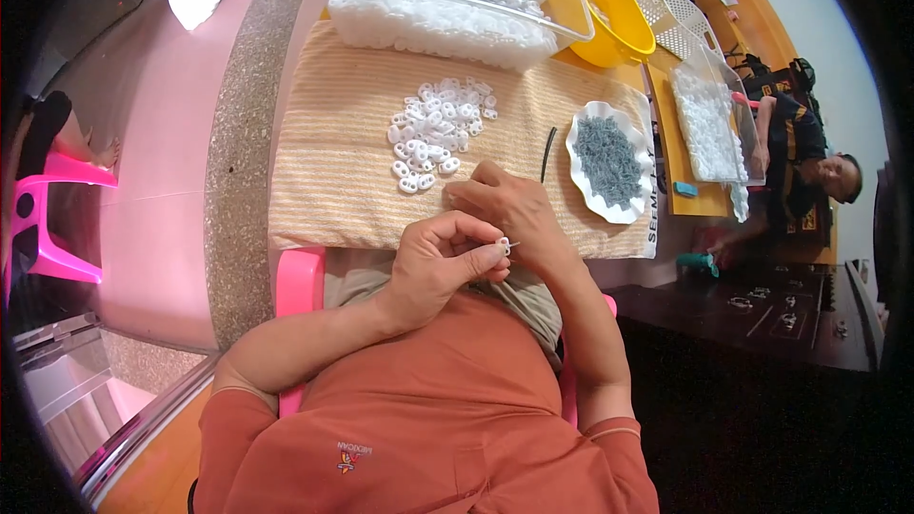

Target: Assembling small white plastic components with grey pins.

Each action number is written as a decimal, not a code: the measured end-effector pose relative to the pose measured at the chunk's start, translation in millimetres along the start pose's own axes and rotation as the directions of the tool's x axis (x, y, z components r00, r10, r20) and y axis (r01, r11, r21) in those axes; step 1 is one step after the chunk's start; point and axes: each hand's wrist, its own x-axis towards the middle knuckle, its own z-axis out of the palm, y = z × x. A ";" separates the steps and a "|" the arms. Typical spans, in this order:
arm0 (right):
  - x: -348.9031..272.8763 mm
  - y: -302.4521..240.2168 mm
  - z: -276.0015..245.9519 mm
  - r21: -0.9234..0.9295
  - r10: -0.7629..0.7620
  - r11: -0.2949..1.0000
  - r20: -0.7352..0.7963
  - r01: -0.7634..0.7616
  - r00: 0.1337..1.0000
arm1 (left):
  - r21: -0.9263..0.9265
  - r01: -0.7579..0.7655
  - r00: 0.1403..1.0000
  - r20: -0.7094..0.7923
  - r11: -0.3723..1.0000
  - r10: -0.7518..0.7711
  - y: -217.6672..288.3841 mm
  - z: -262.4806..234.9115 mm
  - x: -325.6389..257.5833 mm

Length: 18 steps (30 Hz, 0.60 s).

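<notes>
My left hand (440,257) is pinched closed on a small white plastic piece (505,246), with a thin pin-like bit sticking out of it. Just beyond it, my right hand (514,207) is over the cloth's near part, its fingers bent and drawn together. Whatever those fingertips hold, if anything, is hidden. Close to them lies a loose pile of small white oval plastic pieces with holes (438,128). To the right, a white scalloped plate (577,176) holds many tiny grey parts (609,160). Between pile and plate rests a thin black stick (548,154).
A striped tan cloth (328,133) covers the table. At its far side stand a clear bin of white pieces (438,29) and a yellow basin (619,14). Another person (809,148) is at the right, beside a second clear bin (709,124). A pink stool (57,219) stands left.
</notes>
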 end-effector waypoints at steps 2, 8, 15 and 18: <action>-5.7 -1.8 -7.4 0.012 0.015 1.000 0.015 -0.015 1.000 | 0.006 0.029 1.000 -0.009 1.000 -0.028 -0.5 -1.4 0.2; -18.6 10.1 -7.1 0.082 0.013 0.997 -0.068 -0.007 0.998 | -0.035 0.035 0.999 -0.036 0.999 -0.036 -4.0 -1.2 1.1; -13.8 18.0 9.9 0.031 0.116 0.993 -0.204 -0.112 0.972 | -0.060 0.043 0.997 -0.061 0.997 -0.047 -6.6 -2.9 2.0; -12.9 16.0 10.4 0.016 0.122 0.992 -0.226 -0.122 0.966 | -0.060 0.038 0.998 -0.057 0.997 -0.041 -6.7 -3.4 2.5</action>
